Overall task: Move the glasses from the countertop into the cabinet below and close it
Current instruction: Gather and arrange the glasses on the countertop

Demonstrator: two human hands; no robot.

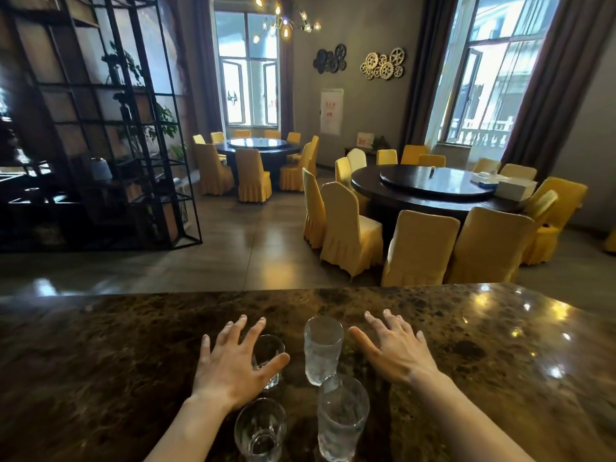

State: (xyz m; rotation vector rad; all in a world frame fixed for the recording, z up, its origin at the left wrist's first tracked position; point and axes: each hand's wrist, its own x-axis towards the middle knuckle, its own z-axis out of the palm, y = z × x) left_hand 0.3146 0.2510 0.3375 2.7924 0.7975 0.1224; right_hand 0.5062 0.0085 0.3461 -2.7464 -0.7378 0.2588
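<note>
Four clear glasses stood in a loose cluster on the dark, mottled stone countertop (pixel 133 345), near its front edge and roughly in the middle of the view. The far tall glass (pixel 323 350) was upright and textured, standing between the two hands. Just to its left stood the far short glass (pixel 269 358), a squat tumbler partly covered by the left hand (pixel 230 365). Closer to the camera stood the near tall glass (pixel 341 418), also textured and upright, just in front of the far tall one, and beside it on the left the near short glass (pixel 260 428), smooth-walled, with its base cut off by the bottom of the frame. The left hand hovered palm down with its fingers fanned wide, thumb reaching across the front of the far short glass; whether it actually touched the glass could not be told. The right hand (pixel 396 351) was likewise flat and splayed, palm down, just to the right of the far tall glass and apart from it, gripping nothing. Both bare forearms came in from the bottom edge. Beyond the counter lay a dining room with a round dark table (pixel 416 195) ringed by yellow-covered chairs (pixel 420 251), a second round table (pixel 256 148) farther back, a black metal shelving frame (pixel 100 128) on the left, and tall curtained windows (pixel 500 71).
</note>
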